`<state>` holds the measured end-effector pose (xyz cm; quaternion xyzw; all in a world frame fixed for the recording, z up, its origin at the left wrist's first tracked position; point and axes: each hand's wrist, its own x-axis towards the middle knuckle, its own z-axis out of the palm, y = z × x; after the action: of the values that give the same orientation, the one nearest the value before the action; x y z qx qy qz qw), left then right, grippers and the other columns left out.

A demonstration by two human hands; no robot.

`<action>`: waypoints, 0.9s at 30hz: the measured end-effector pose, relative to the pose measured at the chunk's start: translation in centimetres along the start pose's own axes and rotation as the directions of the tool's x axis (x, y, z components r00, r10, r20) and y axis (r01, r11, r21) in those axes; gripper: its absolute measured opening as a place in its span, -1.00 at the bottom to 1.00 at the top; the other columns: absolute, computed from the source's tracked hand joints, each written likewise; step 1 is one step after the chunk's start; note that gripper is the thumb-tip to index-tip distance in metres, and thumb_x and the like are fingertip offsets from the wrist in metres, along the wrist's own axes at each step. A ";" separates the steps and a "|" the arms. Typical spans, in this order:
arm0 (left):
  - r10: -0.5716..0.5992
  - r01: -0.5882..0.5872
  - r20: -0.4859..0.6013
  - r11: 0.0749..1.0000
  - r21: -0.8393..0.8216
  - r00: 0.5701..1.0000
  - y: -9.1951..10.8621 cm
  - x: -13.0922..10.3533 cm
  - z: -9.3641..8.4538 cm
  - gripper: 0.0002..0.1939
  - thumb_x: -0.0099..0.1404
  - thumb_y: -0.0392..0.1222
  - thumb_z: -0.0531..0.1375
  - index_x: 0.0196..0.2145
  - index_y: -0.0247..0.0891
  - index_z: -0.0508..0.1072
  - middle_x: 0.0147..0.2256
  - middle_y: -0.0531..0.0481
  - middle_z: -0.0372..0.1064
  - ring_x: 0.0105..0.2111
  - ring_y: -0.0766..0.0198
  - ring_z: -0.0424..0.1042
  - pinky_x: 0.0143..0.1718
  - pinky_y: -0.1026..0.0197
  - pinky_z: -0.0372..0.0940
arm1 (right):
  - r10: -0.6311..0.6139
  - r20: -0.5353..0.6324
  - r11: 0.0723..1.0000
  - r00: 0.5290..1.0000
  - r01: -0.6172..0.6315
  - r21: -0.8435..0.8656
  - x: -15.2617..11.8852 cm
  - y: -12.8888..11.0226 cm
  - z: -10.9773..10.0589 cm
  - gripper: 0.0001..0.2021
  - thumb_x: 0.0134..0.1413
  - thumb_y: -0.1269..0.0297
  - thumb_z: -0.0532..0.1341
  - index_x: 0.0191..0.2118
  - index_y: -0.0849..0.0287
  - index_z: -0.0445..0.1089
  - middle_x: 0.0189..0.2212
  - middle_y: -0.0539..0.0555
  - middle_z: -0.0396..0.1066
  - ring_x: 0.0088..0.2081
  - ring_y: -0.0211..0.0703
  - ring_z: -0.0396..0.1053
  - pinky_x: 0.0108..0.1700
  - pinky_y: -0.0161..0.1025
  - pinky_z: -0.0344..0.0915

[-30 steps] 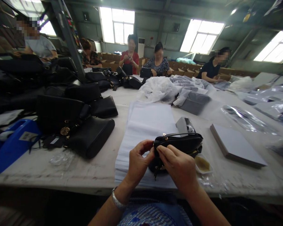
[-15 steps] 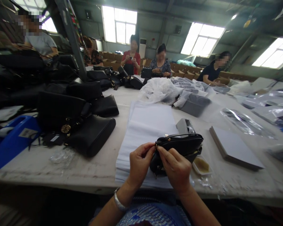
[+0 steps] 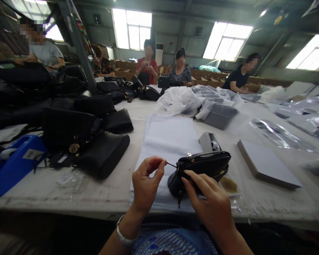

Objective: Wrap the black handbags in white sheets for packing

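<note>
A small black handbag [image 3: 207,163] with a top zip and gold-coloured fittings stands on the white paper sheets [image 3: 172,134] in front of me. Between thumb and fingertips, my left hand [image 3: 148,182] pinches the end of a thin black cord [image 3: 171,164], which runs straight to the bag's near left corner. My right hand [image 3: 211,202] grips the bag's near side, fingers bent against it by that corner. Part of the bag is hidden behind this hand. A short black strap end [image 3: 179,202] hangs at its lower left.
Black bags [image 3: 102,154] pile up on the left by a blue tape dispenser [image 3: 18,159]. Right of my bag are a grey tape dispenser [image 3: 209,141], a shallow dish [image 3: 230,186] and a stack of boards [image 3: 268,164]. Several people work across the table.
My left hand has moved left, away from the bag, drawing the cord out straight. My right hand has shifted from the corner fitting onto the bag's side, its fingers less tightly pinched.
</note>
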<state>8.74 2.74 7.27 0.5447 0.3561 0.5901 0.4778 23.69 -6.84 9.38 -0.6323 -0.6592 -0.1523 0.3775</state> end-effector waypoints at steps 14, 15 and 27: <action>0.032 -0.028 0.089 0.998 -0.047 0.995 2.6 -0.8 0.2 -0.87 0.28 -0.22 0.30 -0.20 -0.21 0.50 -0.24 0.01 0.55 -0.25 0.27 0.56 -0.15 0.25 0.47 | 0.161 0.181 0.886 0.970 -0.223 0.406 3.6 -1.1 0.3 -0.89 0.22 0.34 0.25 -0.20 0.06 0.54 -0.30 0.01 0.47 -0.27 -0.22 0.45 -0.20 -0.32 0.38; 0.017 -0.010 0.107 0.998 -0.061 0.994 2.5 -0.7 0.3 -0.84 0.29 -0.20 0.29 -0.15 -0.20 0.49 -0.20 -0.01 0.54 -0.23 0.26 0.56 -0.13 0.25 0.46 | 0.170 0.174 0.882 0.970 -0.229 0.413 3.6 -1.1 0.2 -0.90 0.22 0.33 0.25 -0.21 0.06 0.54 -0.31 0.01 0.47 -0.28 -0.21 0.45 -0.20 -0.32 0.38; -0.013 -0.002 0.160 0.996 0.091 0.987 2.4 -0.6 1.1 -0.66 0.23 -0.18 0.34 -0.03 -0.14 0.47 -0.23 0.02 0.56 -0.17 0.25 0.54 -0.12 0.26 0.41 | 0.142 0.126 0.907 0.982 -0.180 0.381 3.1 -1.3 0.1 -0.84 0.22 0.38 0.22 -0.14 0.10 0.52 -0.29 0.03 0.47 -0.30 -0.24 0.45 -0.20 -0.33 0.38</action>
<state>9.32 1.36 9.47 0.6106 0.3442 0.5263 0.4814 22.73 -4.74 11.86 -0.6028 -0.6391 0.0442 0.4756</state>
